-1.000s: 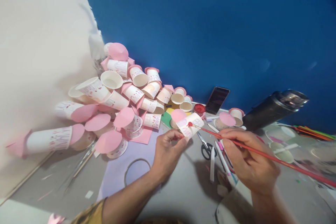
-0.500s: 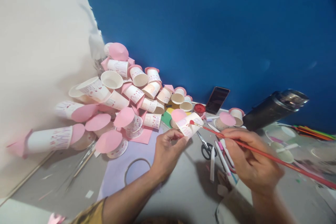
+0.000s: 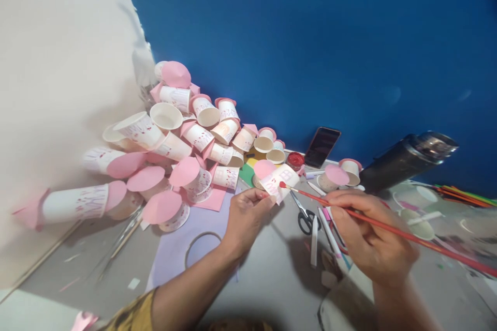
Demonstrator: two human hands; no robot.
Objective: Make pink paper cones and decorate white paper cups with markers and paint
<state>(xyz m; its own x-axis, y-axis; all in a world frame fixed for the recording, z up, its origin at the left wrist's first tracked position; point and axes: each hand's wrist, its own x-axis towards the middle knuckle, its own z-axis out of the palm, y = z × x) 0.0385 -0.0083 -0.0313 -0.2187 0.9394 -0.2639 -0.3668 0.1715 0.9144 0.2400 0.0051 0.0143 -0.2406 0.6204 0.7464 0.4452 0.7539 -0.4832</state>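
Observation:
My left hand (image 3: 248, 217) is closed on the rim of a white paper cup (image 3: 286, 173), which lies tilted on its side in the air and carries purple line drawings. My right hand (image 3: 373, 232) pinches a long red paintbrush (image 3: 392, 225). The brush's red-painted tip is at the cup's drawn side, seemingly touching it. Behind the cup stands an open pot of red paint (image 3: 295, 159). Just below the cup, scissors (image 3: 306, 217) with black handles lie among several markers (image 3: 329, 232).
To the left is a big pile of decorated paper cups with pink paper tops (image 3: 159, 207). A lilac sheet (image 3: 171, 248) bears a tape ring (image 3: 202, 238). A phone (image 3: 322, 146) leans on the blue wall, near a dark flask (image 3: 399, 160). Loose brushes (image 3: 120, 243) lie at left.
The cup has turned slightly in my left hand, so more of a drawn window shows. The brush tip has shifted a little down and left along the cup.

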